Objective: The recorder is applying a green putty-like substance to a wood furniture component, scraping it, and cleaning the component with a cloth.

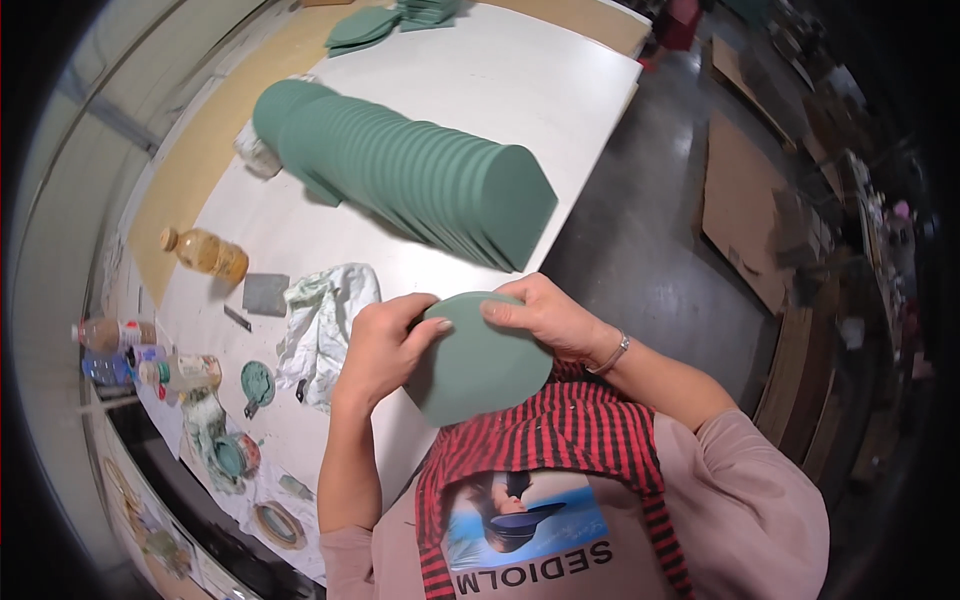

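Note:
Between my two hands is a flat green panel (480, 362) with a rounded outline, held up in front of my striped apron. My left hand (388, 345) grips its left edge, thumb on the face. My right hand (540, 318) pinches the upper right edge, thumb also on the face; the fingers behind are hidden. Beyond my hands, a long overlapping row of similar green panels (400, 170) lies across the white table (480, 75). A crumpled, green-stained white cloth (325, 320) rests left of my left hand.
On the left lie a bottle of amber liquid (207, 255), a grey square pad (266, 294), a dark blade-like tool (238, 318) and a small dish of green paste (257, 382). More green pieces (365, 28) sit at the far edge. Cardboard sheets (740, 210) stand beyond the table's right edge.

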`<state>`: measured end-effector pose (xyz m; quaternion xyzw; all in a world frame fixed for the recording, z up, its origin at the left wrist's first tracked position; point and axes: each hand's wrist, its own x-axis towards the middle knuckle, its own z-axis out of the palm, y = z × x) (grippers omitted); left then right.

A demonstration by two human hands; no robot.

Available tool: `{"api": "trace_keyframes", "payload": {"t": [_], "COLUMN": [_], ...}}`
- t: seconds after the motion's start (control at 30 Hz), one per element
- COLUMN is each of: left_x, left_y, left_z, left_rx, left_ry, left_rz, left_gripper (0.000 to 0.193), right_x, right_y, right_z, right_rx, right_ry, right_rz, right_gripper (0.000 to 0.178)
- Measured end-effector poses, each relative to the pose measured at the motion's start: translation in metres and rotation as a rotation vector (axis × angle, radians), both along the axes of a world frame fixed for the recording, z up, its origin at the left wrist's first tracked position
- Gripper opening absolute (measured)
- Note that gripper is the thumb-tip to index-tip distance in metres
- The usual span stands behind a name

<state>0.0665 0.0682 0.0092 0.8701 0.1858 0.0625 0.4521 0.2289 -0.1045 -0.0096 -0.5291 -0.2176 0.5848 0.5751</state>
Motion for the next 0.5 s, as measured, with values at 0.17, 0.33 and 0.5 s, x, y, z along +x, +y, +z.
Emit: {"api": "trace_keyframes", "payload": {"t": [0.17,0.33,0.5], "left_x": [-0.022,0.022,0.081], "left_y": [-0.009,-0.059,-0.077], "left_z": [-0.034,-0.028,-0.059], "left_rx": [-0.471,-0.530,-0.440], "left_ry": [-0.220,-0.457,-0.343], "left_rz": [0.348,0.566,0.629], "left_gripper": [0.014,0.011,0.012], "right_x": [-0.001,0.044,0.136], "right_y": [-0.027,-0.009,0.027], "right_z": [-0.014,-0.018,-0.014], "right_rx": [0.070,0.141,0.257], "right_ry": [0.025,-0.103,-0.518], "right_rz": [-0.159,-0.393,-0.318], "right_gripper": [0.025,0.026,0.029]}}
